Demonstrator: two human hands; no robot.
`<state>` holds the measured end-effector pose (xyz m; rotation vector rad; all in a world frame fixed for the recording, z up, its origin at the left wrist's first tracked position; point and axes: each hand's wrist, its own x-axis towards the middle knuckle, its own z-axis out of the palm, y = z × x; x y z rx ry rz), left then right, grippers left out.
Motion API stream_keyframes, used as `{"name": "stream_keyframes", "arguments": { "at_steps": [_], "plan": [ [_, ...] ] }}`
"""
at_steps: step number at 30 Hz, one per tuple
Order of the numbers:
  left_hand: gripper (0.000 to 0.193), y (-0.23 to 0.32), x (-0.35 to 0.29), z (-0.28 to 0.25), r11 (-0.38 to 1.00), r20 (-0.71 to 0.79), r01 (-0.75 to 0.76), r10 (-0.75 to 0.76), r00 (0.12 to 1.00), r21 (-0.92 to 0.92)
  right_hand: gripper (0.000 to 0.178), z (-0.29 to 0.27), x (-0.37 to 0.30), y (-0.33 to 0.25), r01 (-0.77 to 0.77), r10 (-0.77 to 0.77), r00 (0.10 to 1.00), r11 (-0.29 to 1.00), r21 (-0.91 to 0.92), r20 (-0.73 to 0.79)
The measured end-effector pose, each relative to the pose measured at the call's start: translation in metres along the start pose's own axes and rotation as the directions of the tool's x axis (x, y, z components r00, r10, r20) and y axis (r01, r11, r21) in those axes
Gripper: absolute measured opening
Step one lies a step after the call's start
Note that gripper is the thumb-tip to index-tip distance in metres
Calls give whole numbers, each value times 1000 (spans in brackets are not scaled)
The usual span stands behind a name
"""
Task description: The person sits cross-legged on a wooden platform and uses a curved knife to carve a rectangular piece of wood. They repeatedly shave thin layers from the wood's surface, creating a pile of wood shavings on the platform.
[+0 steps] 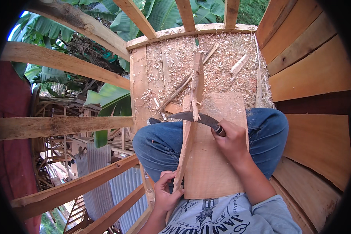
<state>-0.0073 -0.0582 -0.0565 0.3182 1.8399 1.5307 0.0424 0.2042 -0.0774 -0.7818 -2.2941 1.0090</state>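
My right hand (233, 140) is closed round the dark handle of a curved knife (185, 116), its blade pointing left across a long strip of wood (188, 144). The blade meets the strip about midway, where split slivers stand up from the wood. Near my belly, my left hand (167, 192) grips the strip's near end between thumb and fingers. The strip runs away from me toward the far side. Beneath it a wide flat board (216, 163) lies on my lap, between my jeans-clad knees.
Wood shavings (226, 50) cover the plank floor (139, 78) ahead, with a thin stick (179, 91) and a pale offcut (239, 64) among them. A slatted wooden railing (62, 128) stands on the left, and a plank wall (312, 85) on the right. Corrugated metal sheets (124, 195) show below the railing.
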Motion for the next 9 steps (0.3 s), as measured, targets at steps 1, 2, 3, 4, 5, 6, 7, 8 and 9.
{"name": "stream_keyframes", "arguments": {
  "at_steps": [1, 2, 3, 4, 5, 6, 7, 8, 9],
  "plan": [
    [54, 0, 0, 0, 1000, -5, -1, 1, 1000, -3, 19, 0, 1, 2, 31, -31, 999, 999, -20, -18],
    [54, 0, 0, 0, 1000, -9, -1, 1, 1000, -9, 19, -1, 3, 4, 62, -63, 997, 997, -44, -35],
    [54, -1, -1, 1, 1000, -13, -2, 1, 1000, -15, 19, -1, 6, 6, 93, -96, 994, 994, -62, -57],
    [54, 0, -1, 0, 1000, -8, -3, 3, 1000, -5, 20, -1, 9, 7, 123, -129, 989, 989, -80, -78],
    [55, 0, 0, 0, 1000, 0, -5, 5, 1000, 3, 20, -2, 11, 9, 152, -162, 982, 983, -102, -99],
    [55, 0, 0, 0, 1000, 7, -7, 7, 1000, 11, 20, -3, 13, 10, 155, -166, 981, 982, -112, -101],
    [55, 0, 0, 0, 1000, 7, -6, 6, 1000, 4, 21, -3, 14, 11, 157, -170, 980, 980, -120, -102],
    [55, -1, 0, 0, 1000, 5, -6, 6, 1000, -3, 21, -2, 15, 12, 161, -175, 979, 979, -128, -104],
    [55, -2, -1, 0, 1000, 3, -6, 6, 1000, -9, 21, -2, 15, 12, 161, -175, 979, 979, -128, -105]
  ]
}}
